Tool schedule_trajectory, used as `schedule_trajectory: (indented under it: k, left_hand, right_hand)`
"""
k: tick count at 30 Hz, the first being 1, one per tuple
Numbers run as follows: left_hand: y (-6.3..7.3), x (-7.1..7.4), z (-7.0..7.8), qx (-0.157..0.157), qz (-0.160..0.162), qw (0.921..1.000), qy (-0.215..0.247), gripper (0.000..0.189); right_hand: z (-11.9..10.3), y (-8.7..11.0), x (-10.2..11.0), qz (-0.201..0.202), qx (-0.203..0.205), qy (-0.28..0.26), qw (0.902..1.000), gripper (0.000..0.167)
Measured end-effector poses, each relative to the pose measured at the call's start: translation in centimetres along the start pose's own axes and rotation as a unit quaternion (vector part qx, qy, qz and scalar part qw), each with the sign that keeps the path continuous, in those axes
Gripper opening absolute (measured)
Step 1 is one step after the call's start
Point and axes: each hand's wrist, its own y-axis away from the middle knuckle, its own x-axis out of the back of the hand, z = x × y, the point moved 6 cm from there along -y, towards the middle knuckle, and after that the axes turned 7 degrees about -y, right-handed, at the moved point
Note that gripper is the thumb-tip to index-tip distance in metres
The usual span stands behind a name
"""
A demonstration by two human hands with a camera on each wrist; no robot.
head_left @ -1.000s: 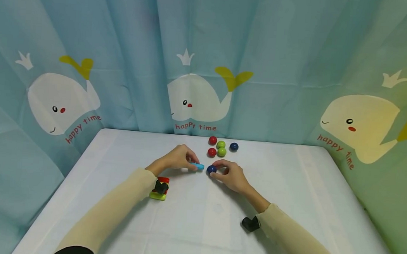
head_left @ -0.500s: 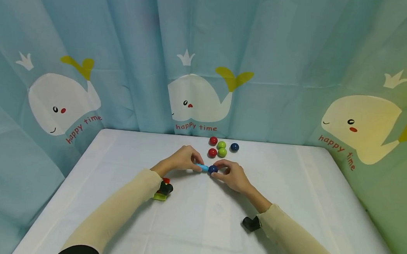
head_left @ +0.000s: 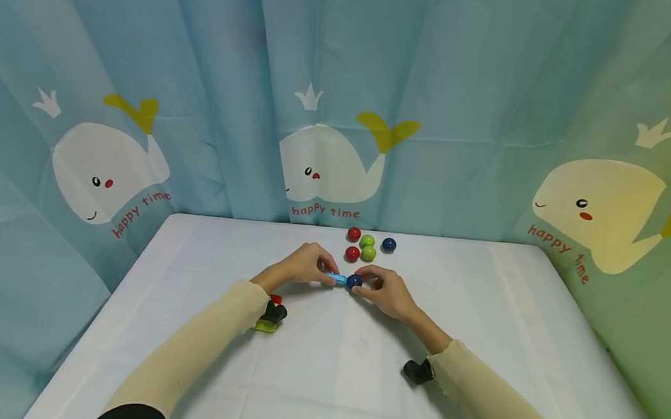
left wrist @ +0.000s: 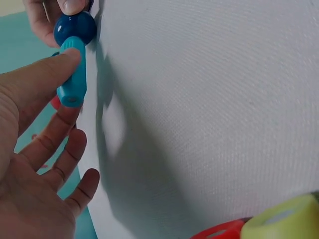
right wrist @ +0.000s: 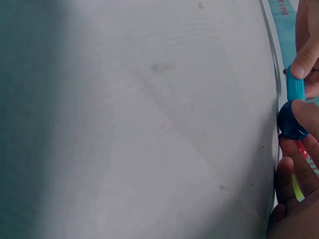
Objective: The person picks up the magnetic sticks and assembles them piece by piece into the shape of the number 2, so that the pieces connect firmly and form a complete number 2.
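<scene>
Between thumb and fingers my left hand [head_left: 304, 263] pinches a short light-blue rod [left wrist: 75, 79]. My right hand [head_left: 387, 292] holds a glossy dark-blue ball [head_left: 354, 281] by its sides. The rod's far end meets the ball, and the two form one line across the middle of the table, as the left wrist view shows. In the right wrist view the ball [right wrist: 291, 122] is partly covered by the right thumb, with the rod running up from it to the left hand's thumb.
Behind the hands lie two red balls [head_left: 352, 253], two green balls [head_left: 369, 253] and another dark-blue ball [head_left: 389, 245]. Red and yellow-green rods [head_left: 266, 326] lie under the left wrist, partly hidden. A whale-print curtain [head_left: 451, 197] hangs along the back of the white table [head_left: 325, 375].
My left hand has moved right with the light-blue rod, closing the gap to the dark-blue ball, so rod and ball now meet. The right hand has stayed nearly in place.
</scene>
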Motion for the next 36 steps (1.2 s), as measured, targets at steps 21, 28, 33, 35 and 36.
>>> schedule_trajectory:
  k: [21, 28, 33, 35, 36]
  left_hand:
    - [-4.5, 1.0, -0.1, 0.016, 0.074, 0.9968, -0.025, 0.041]
    - [-5.7, 0.8, 0.2, 0.025, 0.059, 0.9972, -0.039, 0.041]
    - [-6.1, 0.7, 0.6, 0.024, 0.061, 0.9971, -0.038, 0.036]
    - [-6.2, 0.6, 0.7, 0.024, 0.062, 0.9971, -0.037, 0.035]
    - [-6.2, 0.6, 0.7, 0.023, 0.062, 0.9971, -0.037, 0.034]
  right_hand:
    - [1.0, 0.2, 0.5, -0.001, -0.01, -0.018, 0.9998, 0.031]
    - [0.9, 0.2, 0.5, 0.0, -0.014, -0.016, 0.9998, 0.032]
    - [0.8, 0.2, 0.5, 0.0, -0.008, -0.012, 0.9999, 0.032]
    - [0.7, 0.2, 0.5, 0.0, -0.005, -0.01, 0.9999, 0.031]
    - [0.7, 0.3, 0.6, 0.0, -0.003, -0.01, 0.9999, 0.031]
